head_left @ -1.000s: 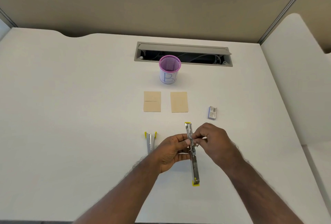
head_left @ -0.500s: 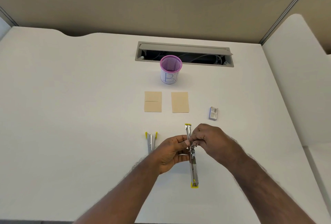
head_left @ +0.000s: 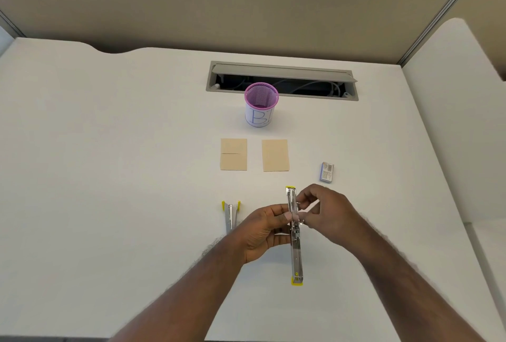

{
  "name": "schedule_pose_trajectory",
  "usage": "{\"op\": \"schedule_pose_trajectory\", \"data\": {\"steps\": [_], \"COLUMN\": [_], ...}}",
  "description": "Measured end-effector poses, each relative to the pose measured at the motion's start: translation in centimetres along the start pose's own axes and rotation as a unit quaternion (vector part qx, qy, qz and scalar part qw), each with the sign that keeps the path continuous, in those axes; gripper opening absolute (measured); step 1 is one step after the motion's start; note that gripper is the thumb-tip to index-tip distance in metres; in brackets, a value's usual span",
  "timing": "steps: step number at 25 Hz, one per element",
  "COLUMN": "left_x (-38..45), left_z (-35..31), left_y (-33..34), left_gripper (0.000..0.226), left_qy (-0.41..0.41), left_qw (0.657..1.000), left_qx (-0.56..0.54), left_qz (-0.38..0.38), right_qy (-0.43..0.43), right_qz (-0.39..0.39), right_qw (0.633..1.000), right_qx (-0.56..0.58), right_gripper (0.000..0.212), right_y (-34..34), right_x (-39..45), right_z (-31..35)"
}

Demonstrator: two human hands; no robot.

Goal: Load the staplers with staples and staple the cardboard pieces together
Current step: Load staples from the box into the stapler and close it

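Head view, left to right across the counter point(head_left: 109, 177). A second stapler point(head_left: 230, 215), closed, lies left of the hands toward the near edge. The left hand point(head_left: 262, 232) curls its fingers round the middle of the opened stapler point(head_left: 295, 235), which lies unfolded flat, its yellow ends pointing to the far and near edges. The right hand point(head_left: 325, 213) pinches a small item at the stapler's channel, fingertips together; what it holds cannot be told. Beyond the hands lie two cardboard pieces point(head_left: 233, 154) and point(head_left: 275, 155), side by side, apart. A pink mesh cup point(head_left: 261, 105) stands behind them. A staple box point(head_left: 327, 172) lies toward the right edge.
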State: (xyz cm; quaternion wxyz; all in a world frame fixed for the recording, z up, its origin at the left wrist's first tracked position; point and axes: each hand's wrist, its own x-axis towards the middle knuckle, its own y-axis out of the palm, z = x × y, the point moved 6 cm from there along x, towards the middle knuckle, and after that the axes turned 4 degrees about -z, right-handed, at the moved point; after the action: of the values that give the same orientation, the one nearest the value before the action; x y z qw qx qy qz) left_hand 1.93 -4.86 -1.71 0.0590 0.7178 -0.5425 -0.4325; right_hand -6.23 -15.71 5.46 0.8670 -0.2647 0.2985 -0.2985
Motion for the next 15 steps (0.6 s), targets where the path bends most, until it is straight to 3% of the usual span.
{"op": "schedule_pose_trajectory", "data": {"steps": [6,11,15], "left_x": [0.02,0.03,0.03], "left_z": [0.23,0.32,0.35], "left_y": [0.24,0.41,0.41], "left_gripper": [0.027,0.027,0.031], "left_qy": [0.002,0.002,-0.001], "left_qw": [1.0,1.0,0.999], "left_qx": [0.01,0.023,0.027], "left_qz": [0.014,0.02,0.017], "right_qy": [0.108,0.133,0.138], "right_qz": [0.06,0.05,-0.003], "right_qw": [0.989,0.987,0.986], "right_qx": [0.081,0.079,0.093], "right_gripper": [0.04,0.038,0.022], "right_y": [0.61,1.09,0.64], "right_x": [-0.24,-0.13,0.3], "right_z": [-1.36,-1.41,-1.35]}}
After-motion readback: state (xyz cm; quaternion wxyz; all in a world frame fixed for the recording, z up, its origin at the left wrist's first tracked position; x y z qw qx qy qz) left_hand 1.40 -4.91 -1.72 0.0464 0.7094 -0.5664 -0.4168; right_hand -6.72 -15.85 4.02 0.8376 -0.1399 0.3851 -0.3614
